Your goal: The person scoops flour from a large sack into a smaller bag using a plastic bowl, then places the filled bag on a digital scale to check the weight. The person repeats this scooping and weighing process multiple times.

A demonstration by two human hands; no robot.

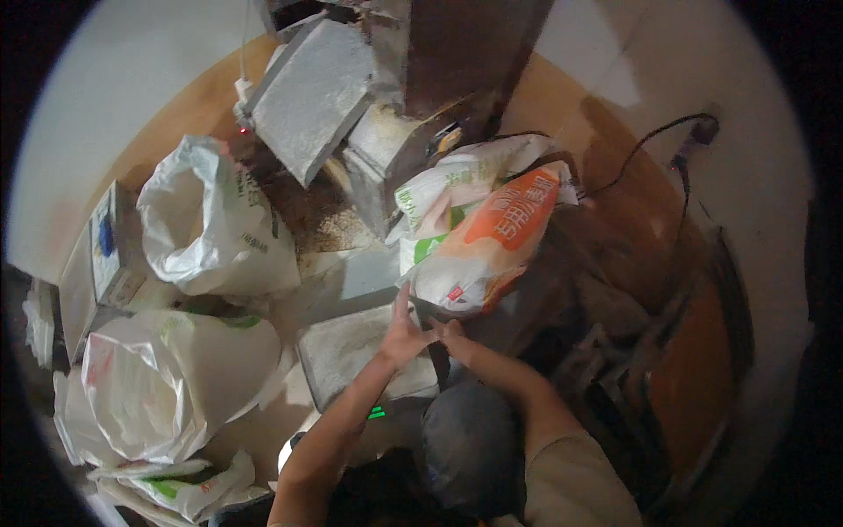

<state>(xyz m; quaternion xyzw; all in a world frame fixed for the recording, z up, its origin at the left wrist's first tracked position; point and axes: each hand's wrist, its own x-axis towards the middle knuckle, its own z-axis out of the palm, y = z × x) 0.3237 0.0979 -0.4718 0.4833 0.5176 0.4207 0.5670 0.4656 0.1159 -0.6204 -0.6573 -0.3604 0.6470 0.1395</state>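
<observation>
Both my arms reach up from the lower edge to the near end of a plump orange-and-white printed sack [492, 246]. My left hand [406, 338] is at the sack's lower left corner, fingers stretched upward along it and thumb out to the right. Close by, almost touching that thumb, my right hand [450, 334] is under the sack's near end; its fingers are partly hidden, so its grip is unclear. Below my left hand lies a scale [338, 356] with a powder-dusted platform and a lit green display [378, 412].
Two open white sacks, an upper one [250, 250] and a lower one [233, 351], stand at left. Flattened bags [206, 492] lie below. A powder-covered machine [316, 97] stands at the back beside grain on the floor [338, 224]. A black cable [654, 136] runs at the right.
</observation>
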